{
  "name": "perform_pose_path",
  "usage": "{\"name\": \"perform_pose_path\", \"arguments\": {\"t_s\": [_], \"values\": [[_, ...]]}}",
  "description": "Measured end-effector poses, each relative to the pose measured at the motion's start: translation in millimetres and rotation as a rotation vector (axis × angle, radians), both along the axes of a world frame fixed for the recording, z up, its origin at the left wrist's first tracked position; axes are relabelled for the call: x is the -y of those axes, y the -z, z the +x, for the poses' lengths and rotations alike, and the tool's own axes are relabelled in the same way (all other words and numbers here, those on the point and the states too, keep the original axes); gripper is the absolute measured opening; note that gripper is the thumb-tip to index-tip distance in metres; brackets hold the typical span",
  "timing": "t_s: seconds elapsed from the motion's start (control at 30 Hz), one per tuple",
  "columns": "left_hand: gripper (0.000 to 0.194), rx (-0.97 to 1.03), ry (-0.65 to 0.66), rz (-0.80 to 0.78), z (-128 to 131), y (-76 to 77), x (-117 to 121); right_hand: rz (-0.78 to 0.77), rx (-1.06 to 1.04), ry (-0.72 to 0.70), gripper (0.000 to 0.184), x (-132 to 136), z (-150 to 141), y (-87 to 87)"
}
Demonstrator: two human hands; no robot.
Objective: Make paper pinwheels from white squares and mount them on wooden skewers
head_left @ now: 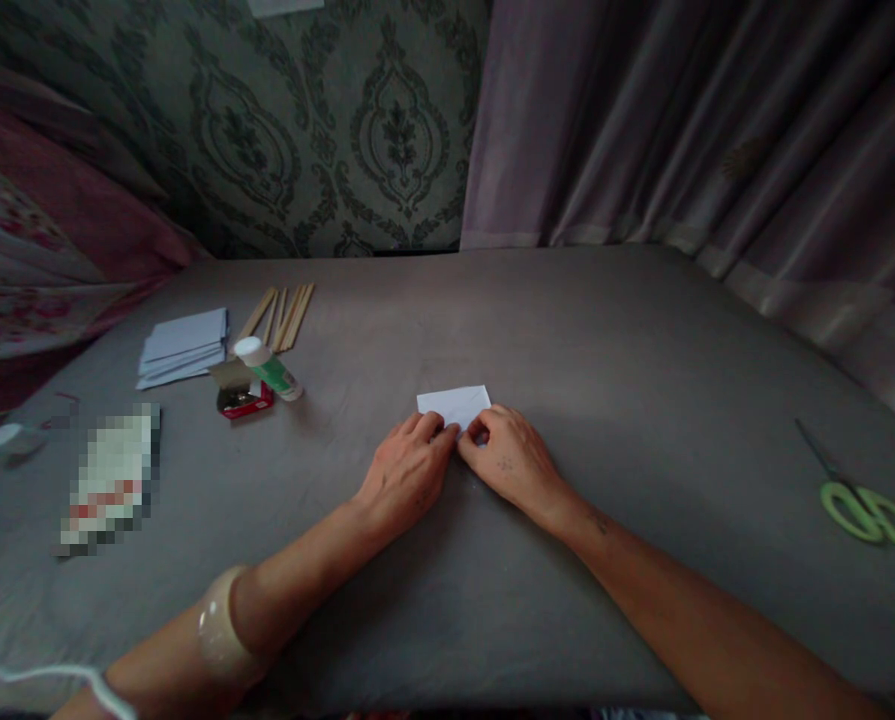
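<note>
A small white piece of paper (454, 402) lies on the grey tabletop at the middle of the view, with faint crease lines on it. Its near edge is under the fingers of both hands. My left hand (409, 465) presses on the lower left part, fingers curled and thumb toward the centre. On the lower right, my right hand (511, 460) pinches the paper's edge, thumb and forefinger forming a small loop. The two thumbs nearly meet. Fingertips and the paper's near edge are partly hidden.
Left of the hands are a glue stick (271, 370), a small red box (246, 400), wooden sticks (291, 318) and a stack of white paper (186, 340). A blurred packet (113, 475) lies nearer. Green-handled scissors (856, 505) rest far right. A white cord (49, 668) crosses lower left.
</note>
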State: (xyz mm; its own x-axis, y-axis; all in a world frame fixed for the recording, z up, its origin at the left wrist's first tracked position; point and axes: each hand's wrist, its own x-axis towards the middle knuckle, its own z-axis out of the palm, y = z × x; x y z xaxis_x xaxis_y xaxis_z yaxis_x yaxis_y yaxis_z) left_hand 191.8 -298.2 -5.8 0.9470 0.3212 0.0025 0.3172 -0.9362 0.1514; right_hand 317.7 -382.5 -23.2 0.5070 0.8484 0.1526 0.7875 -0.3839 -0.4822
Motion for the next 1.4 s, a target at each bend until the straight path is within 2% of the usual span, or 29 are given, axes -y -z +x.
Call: {"name": "perform_pose_path", "arguments": {"t_s": [0.5,0.67,0.9,1.1,1.4], "values": [[0.032,0.042,0.002,0.007,1.0,4.7,-0.9,0.034,0.02,-0.002,0.015,0.0,0.1,3.0],[0.031,0.033,0.008,0.052,1.4,4.7,-2.0,0.042,0.008,-0.004,0.015,1.8,1.1,1.5],[0.026,0.08,-0.004,0.094,1.1,6.9,-3.3,0.149,-0.078,-0.008,0.015,6.1,5.7,3.5],[0.025,0.111,-0.023,0.142,0.2,5.3,1.4,0.238,0.047,-0.139,0.023,5.5,13.1,3.4],[0.03,0.115,-0.013,0.181,-1.3,7.5,5.6,0.144,0.18,-0.245,0.025,1.2,12.2,3.6]]}}
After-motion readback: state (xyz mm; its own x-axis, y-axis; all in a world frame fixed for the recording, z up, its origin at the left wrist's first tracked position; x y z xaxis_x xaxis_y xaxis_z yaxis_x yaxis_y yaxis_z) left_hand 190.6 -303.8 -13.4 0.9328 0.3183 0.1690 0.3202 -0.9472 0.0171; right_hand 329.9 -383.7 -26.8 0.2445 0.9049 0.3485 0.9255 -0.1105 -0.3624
